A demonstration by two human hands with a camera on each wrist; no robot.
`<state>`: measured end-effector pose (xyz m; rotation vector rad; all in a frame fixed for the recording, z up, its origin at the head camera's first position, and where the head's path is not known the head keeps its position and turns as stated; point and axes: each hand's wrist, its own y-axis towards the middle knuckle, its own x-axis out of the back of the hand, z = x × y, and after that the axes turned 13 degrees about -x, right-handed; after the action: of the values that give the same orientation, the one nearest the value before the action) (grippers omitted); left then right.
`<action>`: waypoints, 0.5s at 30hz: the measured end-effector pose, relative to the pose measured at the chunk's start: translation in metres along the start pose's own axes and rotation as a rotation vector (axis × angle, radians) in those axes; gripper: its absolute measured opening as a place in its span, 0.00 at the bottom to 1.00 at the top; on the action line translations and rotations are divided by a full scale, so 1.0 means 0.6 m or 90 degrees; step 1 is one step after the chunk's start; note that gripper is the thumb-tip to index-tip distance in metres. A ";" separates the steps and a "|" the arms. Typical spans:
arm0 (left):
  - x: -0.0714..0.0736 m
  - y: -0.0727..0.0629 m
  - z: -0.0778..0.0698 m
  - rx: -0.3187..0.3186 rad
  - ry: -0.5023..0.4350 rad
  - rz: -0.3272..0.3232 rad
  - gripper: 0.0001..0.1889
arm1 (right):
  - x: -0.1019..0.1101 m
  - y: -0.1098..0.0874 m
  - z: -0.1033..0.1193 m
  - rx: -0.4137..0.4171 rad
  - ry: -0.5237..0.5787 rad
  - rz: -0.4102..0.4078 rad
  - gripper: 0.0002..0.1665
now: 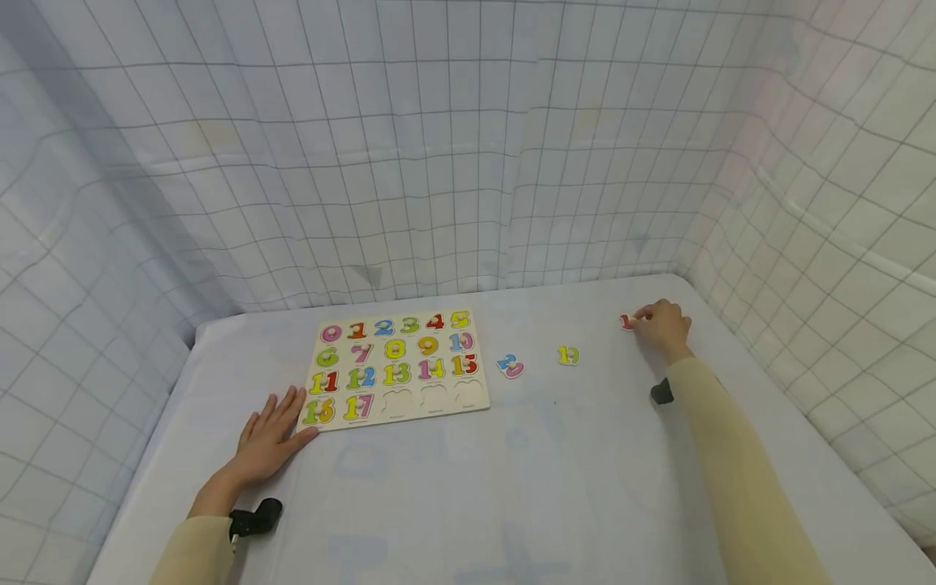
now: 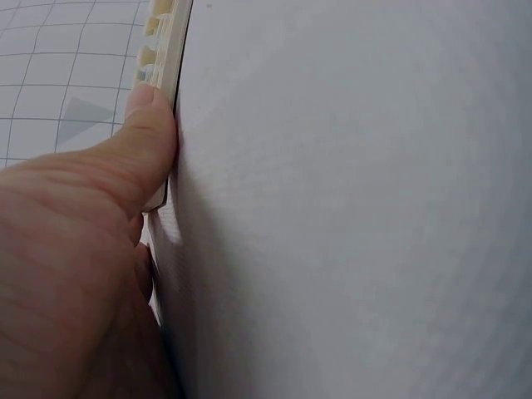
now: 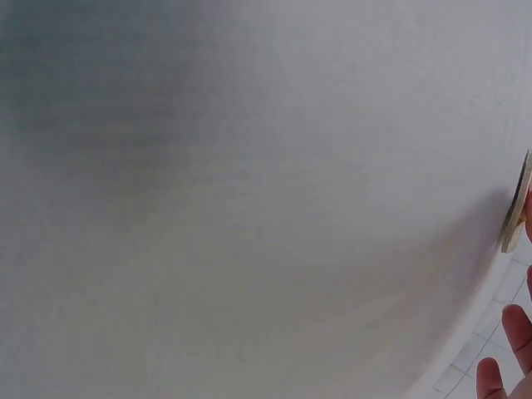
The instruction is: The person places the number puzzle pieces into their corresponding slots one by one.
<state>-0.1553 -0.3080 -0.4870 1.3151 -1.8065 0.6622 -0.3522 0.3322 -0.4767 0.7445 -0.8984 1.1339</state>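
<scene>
A wooden number puzzle board (image 1: 391, 418) lies on the left half of the table, with colourful number pieces set in it. Three bare recesses show at the right of its bottom row. My left hand (image 1: 266, 443) rests flat at the board's lower left corner, fingers straight and thumb (image 2: 151, 125) against its edge. Far to the right, my right hand (image 1: 664, 327) pinches a number piece (image 1: 626, 322) showing a red 1; the fingers hide the rest. In the right wrist view, the piece's edge (image 3: 513, 218) stands tilted. A 20 piece (image 1: 511, 366) and a 19 piece (image 1: 568, 355) lie between board and hand.
A white cloth covers the table (image 1: 453, 504). Grid-patterned curtains (image 1: 439, 162) hang close behind the table and along both sides. A black wrist camera (image 1: 257, 517) sits on the left wrist, another camera (image 1: 661, 392) on the right.
</scene>
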 end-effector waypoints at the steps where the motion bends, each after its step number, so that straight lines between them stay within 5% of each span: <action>1: 0.000 0.000 0.000 -0.001 0.000 0.000 0.44 | 0.000 0.000 0.002 0.006 -0.003 -0.003 0.17; 15: 0.000 0.001 0.002 -0.006 0.002 0.001 0.44 | -0.040 -0.031 0.129 0.075 -0.025 -0.003 0.15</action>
<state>-0.1560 -0.3092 -0.4876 1.3066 -1.8066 0.6552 -0.3549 0.2505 -0.4635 0.8674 -0.8667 1.1788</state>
